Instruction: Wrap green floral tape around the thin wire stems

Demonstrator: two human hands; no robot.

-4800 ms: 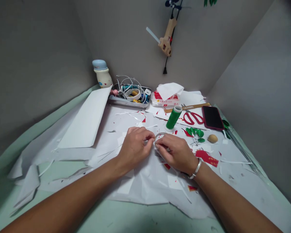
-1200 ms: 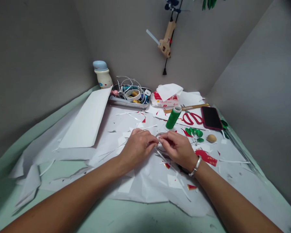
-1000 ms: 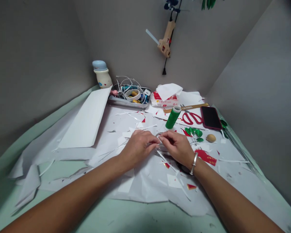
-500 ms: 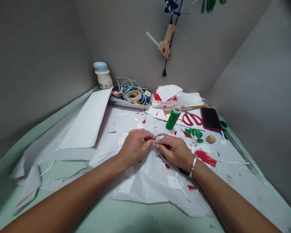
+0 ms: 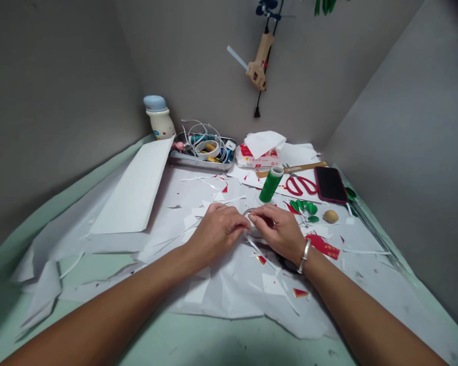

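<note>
My left hand [image 5: 224, 226] is closed in a pinch near the middle of the paper, its fingertips almost touching those of my right. What it holds is too small to make out. My right hand [image 5: 275, 223], with a silver bangle [image 5: 304, 255] at the wrist, also pinches something too small to name. A thin grey loop [image 5: 248, 211] shows behind and beneath the fingertips, partly covered by the right hand. Below them a narrow white strip [image 5: 256, 246] slants down to the right. Just beyond stands a spool of green thread [image 5: 270, 185], slightly tilted.
Green leaf-shaped pieces [image 5: 307, 207], a tan round object [image 5: 330, 216], red-handled scissors [image 5: 301, 186] and a phone [image 5: 331, 185] lie right. Behind are a metal tray [image 5: 198, 161] and a tissue pack [image 5: 257, 156]. Folded white card [image 5: 132, 188] stands left; a glue gun [image 5: 257, 66] hangs above.
My right fingertips have lifted slightly and shifted, and the left hand has turned a little, fingers more curled. More of the grey loop shows beneath them. The whole view has shifted slightly.
</note>
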